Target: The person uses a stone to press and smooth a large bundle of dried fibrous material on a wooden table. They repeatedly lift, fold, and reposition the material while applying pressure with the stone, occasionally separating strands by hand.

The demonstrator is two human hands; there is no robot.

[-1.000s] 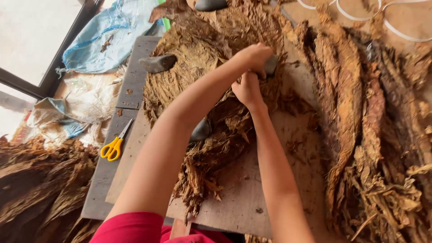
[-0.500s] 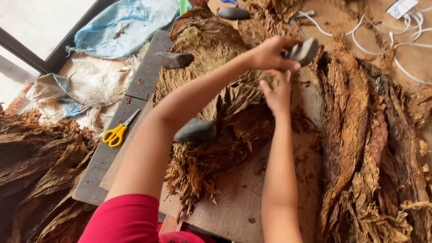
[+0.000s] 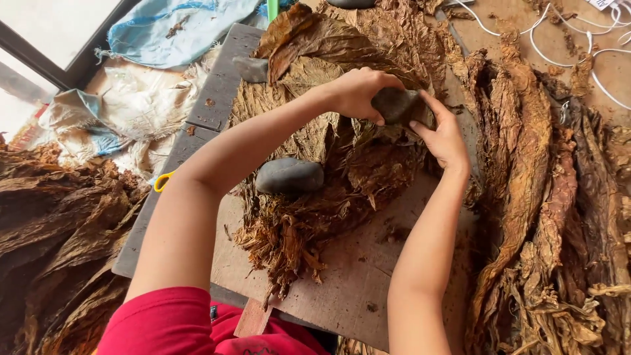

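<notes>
A dark stone (image 3: 394, 105) is held in the left hand (image 3: 358, 92), whose grip is closed over its top, above the far part of a flat pile of dried brown leaves (image 3: 328, 171). The right hand (image 3: 444, 135) is placed just beside the stone, on its right side, with the fingers open and stretched, and the fingertips are touching the stone and the leaves under it. The pile is spread on a wooden table (image 3: 368, 269). A second grey stone (image 3: 289, 176) is laid on the near left part of the pile, and a third stone (image 3: 250, 68) is seen at the far left edge. Long bundles of dried leaves (image 3: 545, 197) are lying to the right. Yellow scissors (image 3: 163, 181) are partly hidden behind the left arm, and a blue cloth (image 3: 177, 29) is seen far left.
</notes>
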